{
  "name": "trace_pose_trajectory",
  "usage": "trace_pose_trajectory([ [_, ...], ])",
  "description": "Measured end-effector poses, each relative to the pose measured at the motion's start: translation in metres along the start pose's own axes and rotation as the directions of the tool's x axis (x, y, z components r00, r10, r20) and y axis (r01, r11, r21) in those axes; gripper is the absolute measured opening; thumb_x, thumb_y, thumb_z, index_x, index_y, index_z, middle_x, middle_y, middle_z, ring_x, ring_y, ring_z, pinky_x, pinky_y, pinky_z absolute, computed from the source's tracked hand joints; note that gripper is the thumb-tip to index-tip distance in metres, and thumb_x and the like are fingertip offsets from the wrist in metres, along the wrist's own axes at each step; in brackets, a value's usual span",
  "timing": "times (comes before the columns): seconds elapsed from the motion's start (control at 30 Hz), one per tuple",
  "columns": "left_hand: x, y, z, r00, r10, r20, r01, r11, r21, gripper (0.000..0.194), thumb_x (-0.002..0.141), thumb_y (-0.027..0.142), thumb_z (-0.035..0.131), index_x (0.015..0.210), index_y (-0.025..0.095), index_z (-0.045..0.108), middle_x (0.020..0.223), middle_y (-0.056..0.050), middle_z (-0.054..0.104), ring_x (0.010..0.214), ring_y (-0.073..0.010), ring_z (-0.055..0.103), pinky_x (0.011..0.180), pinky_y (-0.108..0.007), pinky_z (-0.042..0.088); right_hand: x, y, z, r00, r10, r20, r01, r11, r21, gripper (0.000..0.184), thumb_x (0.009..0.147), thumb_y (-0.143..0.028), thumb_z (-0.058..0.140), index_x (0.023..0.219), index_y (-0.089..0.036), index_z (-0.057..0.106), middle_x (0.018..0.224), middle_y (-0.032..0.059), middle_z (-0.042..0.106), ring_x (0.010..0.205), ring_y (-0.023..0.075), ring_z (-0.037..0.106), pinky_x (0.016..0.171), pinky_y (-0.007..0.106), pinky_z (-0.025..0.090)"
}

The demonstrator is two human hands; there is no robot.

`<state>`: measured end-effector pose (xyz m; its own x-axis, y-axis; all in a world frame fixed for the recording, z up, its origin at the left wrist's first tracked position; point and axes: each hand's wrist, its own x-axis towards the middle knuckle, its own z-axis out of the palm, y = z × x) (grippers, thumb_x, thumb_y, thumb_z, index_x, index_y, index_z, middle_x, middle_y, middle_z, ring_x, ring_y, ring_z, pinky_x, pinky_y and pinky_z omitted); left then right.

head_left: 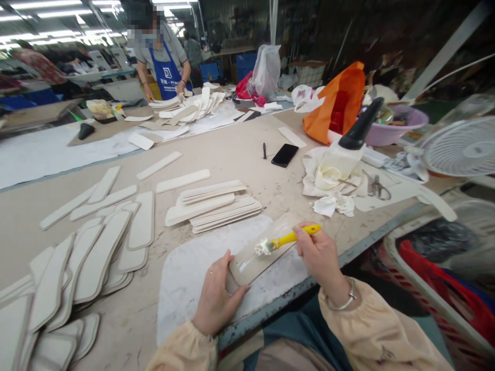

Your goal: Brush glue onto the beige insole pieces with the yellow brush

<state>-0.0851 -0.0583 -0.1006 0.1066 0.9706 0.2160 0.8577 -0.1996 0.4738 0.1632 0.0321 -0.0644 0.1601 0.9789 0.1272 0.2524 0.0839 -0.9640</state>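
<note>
My right hand (319, 253) is closed around the yellow handle of a brush (286, 239). White paste clings to its bristles, which touch the upper face of a flat beige panel (247, 263) with rounded corners. The panel's surface looks wet and shiny. At its left end lies my left hand (218, 296), thumb and fingers spread about the edge, with nothing visible between them. Beneath the panel is a white sheet (185, 273) at the table's near edge. Just beyond sits a stack of similar pale panels (226, 211).
Many loose panels (104, 252) overlap on the left. Toward the right are a cut-open white container (340, 159), scissors (377, 188), a phone (285, 155), an orange bag (336, 108) and a fan (464, 136). A co-worker in a blue apron (166, 72) stands across the table.
</note>
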Motion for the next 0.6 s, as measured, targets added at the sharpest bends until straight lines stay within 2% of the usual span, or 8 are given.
trace_pose_trajectory([
  [0.07, 0.0, 0.001, 0.0, 1.0, -0.007, 0.004, 0.007, 1.0, -0.013, 0.081, 0.078, 0.032, 0.068, 0.143, 0.018, 0.023, 0.127, -0.015, 0.054, 0.117, -0.0296, 0.053, 0.099, -0.05, 0.046, -0.014, -0.007, 0.018, 0.99, -0.008, 0.139, 0.002, 0.999, 0.048, 0.029, 0.09, -0.045, 0.051, 0.089, -0.018, 0.06, 0.045, -0.0066, 0.047, 0.04, 0.0111, 0.047, 0.045, 0.023, 0.039],
  [0.13, -0.001, 0.002, -0.001, 1.0, -0.017, 0.004, 0.017, 1.0, -0.017, 0.082, 0.077, 0.032, 0.068, 0.144, 0.018, 0.022, 0.126, -0.015, 0.054, 0.117, -0.029, 0.053, 0.098, -0.049, 0.046, -0.022, -0.01, 0.032, 0.972, -0.036, 0.231, 0.031, 0.999, 0.028, 0.027, 0.091, -0.043, 0.05, 0.089, -0.018, 0.061, 0.046, -0.0062, 0.049, 0.041, 0.0109, 0.049, 0.047, 0.022, 0.04],
  [0.23, -0.001, 0.001, 0.0, 1.0, -0.02, 0.0, 0.02, 1.0, -0.013, 0.083, 0.077, 0.031, 0.067, 0.145, 0.017, 0.021, 0.126, -0.014, 0.055, 0.117, -0.0286, 0.053, 0.099, -0.048, 0.045, -0.022, -0.007, 0.04, 0.966, -0.07, 0.248, 0.09, 0.994, -0.067, 0.028, 0.091, -0.042, 0.049, 0.088, -0.018, 0.063, 0.049, -0.0047, 0.053, 0.045, 0.0114, 0.052, 0.05, 0.022, 0.041],
  [0.37, 0.0, 0.0, 0.001, 1.0, 0.001, -0.001, -0.001, 1.0, 0.004, 0.08, 0.078, 0.031, 0.066, 0.144, 0.017, 0.024, 0.128, -0.014, 0.053, 0.119, -0.0289, 0.052, 0.1, -0.048, 0.044, -0.004, 0.004, 0.029, 0.989, -0.1, 0.111, 0.122, 0.97, -0.211, 0.031, 0.09, -0.045, 0.049, 0.087, -0.018, 0.064, 0.052, -0.0026, 0.056, 0.049, 0.0134, 0.056, 0.053, 0.024, 0.041],
  [0.5, 0.002, 0.001, -0.001, 1.0, 0.007, 0.01, -0.007, 1.0, 0.028, 0.077, 0.079, 0.034, 0.065, 0.144, 0.016, 0.025, 0.128, -0.015, 0.054, 0.118, -0.0295, 0.053, 0.098, -0.048, 0.046, 0.02, 0.017, 0.002, 0.988, -0.133, -0.074, 0.102, 0.942, -0.321, 0.037, 0.089, -0.05, 0.048, 0.086, -0.017, 0.064, 0.053, -0.0006, 0.058, 0.05, 0.0147, 0.056, 0.054, 0.026, 0.042],
  [0.6, 0.002, 0.001, -0.001, 1.0, 0.009, 0.013, -0.01, 0.999, 0.033, 0.077, 0.08, 0.034, 0.064, 0.144, 0.017, 0.024, 0.128, -0.015, 0.054, 0.117, -0.0301, 0.053, 0.097, -0.049, 0.046, 0.032, 0.022, -0.02, 0.974, -0.155, -0.165, 0.082, 0.92, -0.383, 0.041, 0.088, -0.053, 0.047, 0.086, -0.016, 0.064, 0.053, 0.0002, 0.057, 0.05, 0.0152, 0.056, 0.055, 0.027, 0.042],
])
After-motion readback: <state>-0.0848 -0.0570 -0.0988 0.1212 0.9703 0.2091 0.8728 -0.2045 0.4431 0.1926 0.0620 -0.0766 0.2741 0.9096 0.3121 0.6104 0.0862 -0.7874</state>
